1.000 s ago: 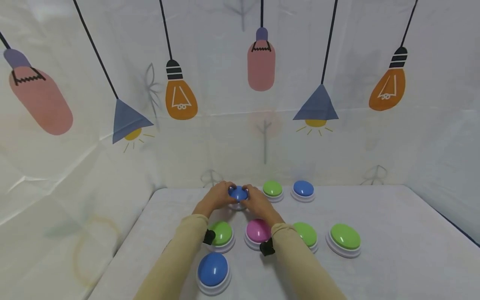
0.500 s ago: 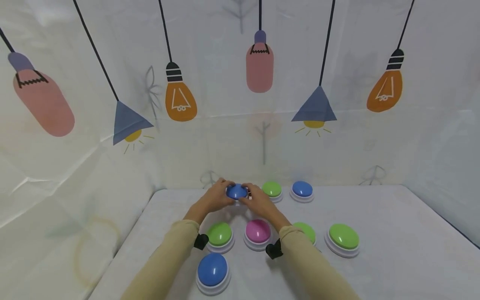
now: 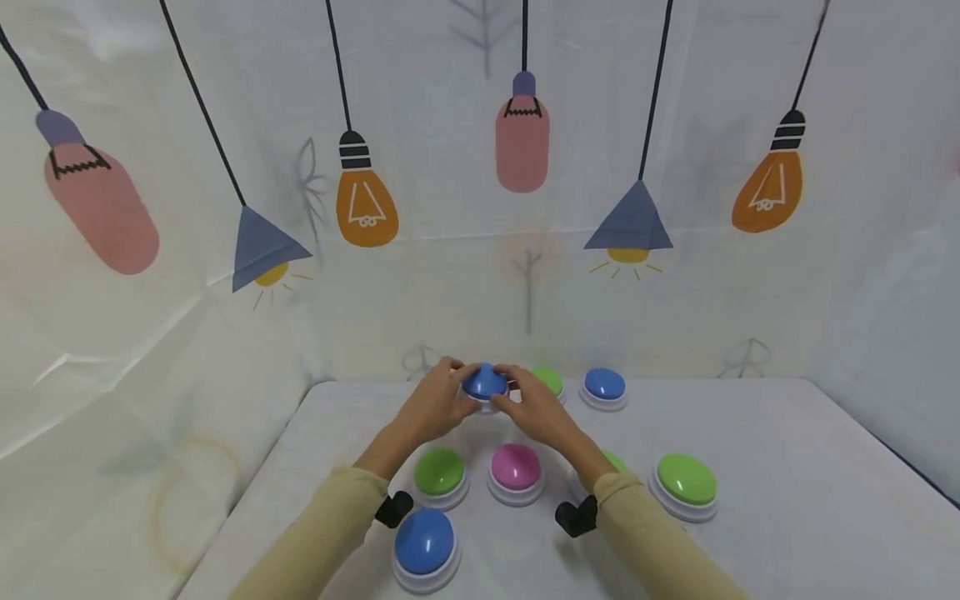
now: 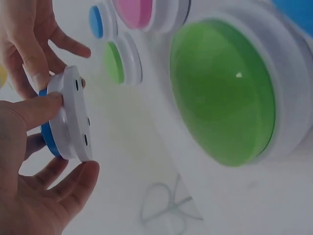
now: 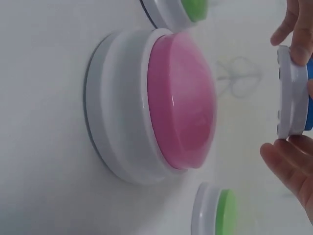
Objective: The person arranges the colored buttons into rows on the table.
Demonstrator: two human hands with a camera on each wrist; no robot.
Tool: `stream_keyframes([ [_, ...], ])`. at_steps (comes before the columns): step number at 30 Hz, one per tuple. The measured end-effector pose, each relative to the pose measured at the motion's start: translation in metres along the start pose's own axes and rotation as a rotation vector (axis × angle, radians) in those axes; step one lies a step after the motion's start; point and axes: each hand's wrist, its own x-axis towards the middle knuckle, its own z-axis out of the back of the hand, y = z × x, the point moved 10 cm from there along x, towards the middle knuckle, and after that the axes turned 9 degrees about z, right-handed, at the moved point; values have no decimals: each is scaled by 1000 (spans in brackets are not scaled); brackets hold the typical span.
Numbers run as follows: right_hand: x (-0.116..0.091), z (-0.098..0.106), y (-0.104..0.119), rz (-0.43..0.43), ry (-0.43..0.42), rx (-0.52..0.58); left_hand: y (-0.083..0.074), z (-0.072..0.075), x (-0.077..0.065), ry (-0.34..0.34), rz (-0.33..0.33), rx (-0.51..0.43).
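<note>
Both hands grip a blue dome push button (image 3: 485, 381) with a white round base, near the back of the white table (image 3: 787, 517). My left hand (image 3: 437, 404) holds its left side and my right hand (image 3: 542, 408) its right side. In the left wrist view the button's base (image 4: 72, 117) is off the table, and small dark holes show on its underside. There, the left thumb (image 4: 41, 110) presses on the side of the base. The right wrist view shows the same button (image 5: 292, 98) between both hands, partly cut off by the frame.
Nearer stand a pink button (image 3: 515, 467), a green one (image 3: 439, 472), a blue one (image 3: 424, 542) and another green one (image 3: 686, 479). My right forearm partly covers a further green button (image 3: 615, 461). At the back are green (image 3: 552, 381) and blue (image 3: 604, 383) buttons, before a lamp-printed sheet (image 3: 450, 292).
The blue button has risen from the table in both hands and now overlaps the back green button less far off. The forearms have spread apart.
</note>
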Motion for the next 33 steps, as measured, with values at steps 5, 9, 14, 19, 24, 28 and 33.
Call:
stream_keyframes([
  [5,-15,5,8,27,-10,-33,-11,2,-17,-38,-21,22],
  [9,-30,8,15,33,-13,-28,-19,3,-31,-70,-43,25],
  [14,-51,10,25,43,-30,-25,-30,6,-51,-113,-83,43],
  [19,-69,6,38,107,-41,-21,-35,14,-73,-154,-72,50],
  [24,-88,5,48,127,-46,-38,-41,13,-94,-182,-83,71],
  [28,-104,4,50,111,-32,-59,-50,6,-108,-170,-111,84],
  [33,-123,5,53,144,-33,-79,-58,-4,-121,-150,-135,91],
])
